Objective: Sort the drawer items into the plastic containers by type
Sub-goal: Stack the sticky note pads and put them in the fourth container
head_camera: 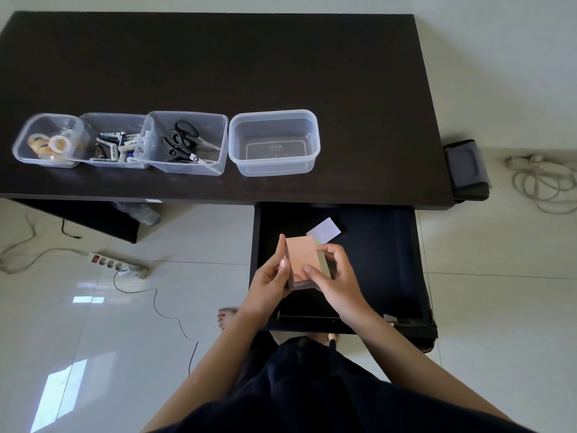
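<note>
Over the open black drawer [390, 260] both hands hold a stack of cards with a pink card [300, 257] on top. My left hand [271, 281] grips its left edge, thumb on the card face. My right hand [335, 275] grips the right side, fingers curled round the stack. One pale patterned card [324, 233] lies in the drawer behind the stack. On the dark table [218, 73] stand four clear plastic containers: tape rolls [50, 144], batteries [117, 145], scissors [182, 141], and an empty one [274, 142] at the right.
A white power strip [120, 264] and cables lie on the tiled floor at left. More cable [543, 179] is coiled at the right. A grey pouch [466, 165] sits by the table's right end. My bare foot [227, 317] stands beside the drawer front.
</note>
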Demonstrator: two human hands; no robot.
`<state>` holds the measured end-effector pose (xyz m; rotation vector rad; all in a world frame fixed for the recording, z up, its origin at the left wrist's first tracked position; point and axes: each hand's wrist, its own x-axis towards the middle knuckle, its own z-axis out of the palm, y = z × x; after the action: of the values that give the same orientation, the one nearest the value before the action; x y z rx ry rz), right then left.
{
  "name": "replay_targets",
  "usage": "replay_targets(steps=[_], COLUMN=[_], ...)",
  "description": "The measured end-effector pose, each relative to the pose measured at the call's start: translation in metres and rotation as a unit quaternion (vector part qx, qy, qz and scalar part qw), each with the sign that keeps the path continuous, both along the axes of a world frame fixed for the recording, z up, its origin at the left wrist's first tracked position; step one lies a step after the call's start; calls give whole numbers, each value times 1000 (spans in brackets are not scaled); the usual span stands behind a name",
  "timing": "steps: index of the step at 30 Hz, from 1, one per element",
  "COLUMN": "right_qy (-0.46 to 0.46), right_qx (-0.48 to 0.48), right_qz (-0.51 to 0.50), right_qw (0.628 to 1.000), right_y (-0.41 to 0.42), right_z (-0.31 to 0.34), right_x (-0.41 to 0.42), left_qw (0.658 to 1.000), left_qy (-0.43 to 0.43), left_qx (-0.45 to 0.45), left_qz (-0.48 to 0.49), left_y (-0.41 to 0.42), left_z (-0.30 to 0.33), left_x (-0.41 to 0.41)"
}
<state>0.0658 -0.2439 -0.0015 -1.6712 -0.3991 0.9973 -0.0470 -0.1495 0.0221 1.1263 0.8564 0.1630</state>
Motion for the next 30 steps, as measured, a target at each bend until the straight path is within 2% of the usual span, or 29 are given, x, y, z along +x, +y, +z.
replay_targets(steps=[7, 19, 25, 30], right_qy=[-32, 41, -33, -58], right_qx=[-1, 6, -119, -229], right_qz=[15, -2, -156, -151], right_qw=[999, 999, 980, 960], right_y=[1, 7, 30, 48], right_z=[-3, -19, -57, -88], right_x=[-6, -7, 36, 64], left_qw=[999, 999, 996, 995], left_qy=[2, 36, 68, 71], left_qx=[37, 21, 22, 10], left_qz=[1, 31, 55, 69], left_y=[0, 8, 20, 29], left_z=[-3, 0, -1, -1], left_x=[-4, -17, -27, -40])
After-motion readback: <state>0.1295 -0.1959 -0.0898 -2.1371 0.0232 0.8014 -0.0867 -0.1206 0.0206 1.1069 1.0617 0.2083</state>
